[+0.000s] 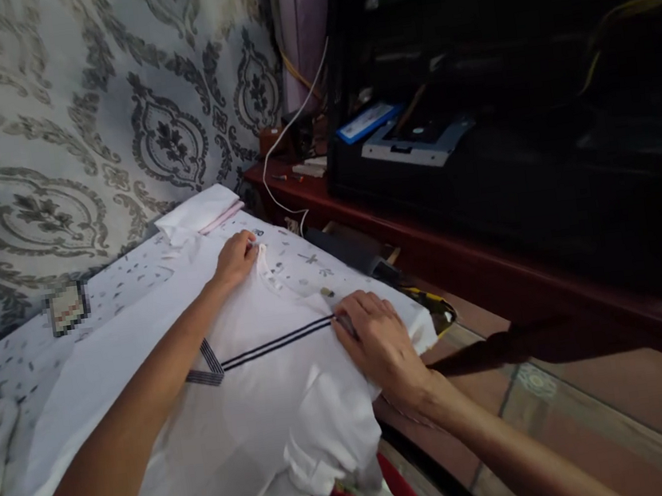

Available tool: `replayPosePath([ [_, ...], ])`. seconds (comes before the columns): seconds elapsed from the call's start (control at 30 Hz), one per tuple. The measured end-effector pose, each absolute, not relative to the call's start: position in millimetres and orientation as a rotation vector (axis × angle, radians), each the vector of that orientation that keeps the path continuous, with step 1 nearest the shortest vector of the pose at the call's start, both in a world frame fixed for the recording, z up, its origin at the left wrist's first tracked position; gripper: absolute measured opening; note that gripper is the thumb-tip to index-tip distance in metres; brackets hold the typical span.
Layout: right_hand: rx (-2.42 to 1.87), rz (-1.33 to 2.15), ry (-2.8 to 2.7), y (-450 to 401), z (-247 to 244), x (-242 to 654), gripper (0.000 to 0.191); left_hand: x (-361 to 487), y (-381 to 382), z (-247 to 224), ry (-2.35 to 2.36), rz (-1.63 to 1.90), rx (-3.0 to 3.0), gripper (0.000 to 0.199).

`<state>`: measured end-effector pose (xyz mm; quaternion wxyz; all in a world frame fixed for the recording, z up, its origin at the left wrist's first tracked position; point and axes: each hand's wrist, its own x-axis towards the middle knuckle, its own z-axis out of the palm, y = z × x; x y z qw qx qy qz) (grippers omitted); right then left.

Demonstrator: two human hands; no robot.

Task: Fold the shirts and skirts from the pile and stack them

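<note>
Left hand (239, 257): fingertips closed on the far edge of the white shirt (249, 419), near its collar.
Right hand (380, 342): fingers curled over the shirt's side edge, where the dark stripes (282, 344) end; cannot tell whether they grip.
White shirt: spread on the patterned cover (314, 262), beneath both hands and the left forearm.
Folded cloth (199, 212): beyond the left hand, near the wall.

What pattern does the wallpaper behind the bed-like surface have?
Grey damask-style medallions and leafy scrolls on a pale ground; the wallpaper shows in the head view.
</note>
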<state>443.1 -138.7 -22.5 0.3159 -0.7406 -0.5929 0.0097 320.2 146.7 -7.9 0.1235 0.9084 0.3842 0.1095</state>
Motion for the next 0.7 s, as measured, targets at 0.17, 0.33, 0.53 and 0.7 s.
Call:
replayPosePath([
  [0.17,-1.711,0.276,-1.2,-206.0,-39.1,418.9,0.019,281.3,86.3,-16.9,0.863,0.312,2.685,0.049],
  [0.33,-1.542,0.919,-0.94,-245.2,-58.5,391.2,0.032,265.8,10.1,-14.0,0.766,0.143,2.696,0.054],
  [0.53,-1.091,1.59,-0.831,-251.6,-52.6,380.0,0.045,281.8,-47.2,-17.7,0.397,0.193,2.732,0.05],
  [0.7,-0.936,1.757,-0.821,-273.0,-40.2,381.8,0.042,287.6,-63.3,-17.5,0.284,0.192,2.686,0.047],
])
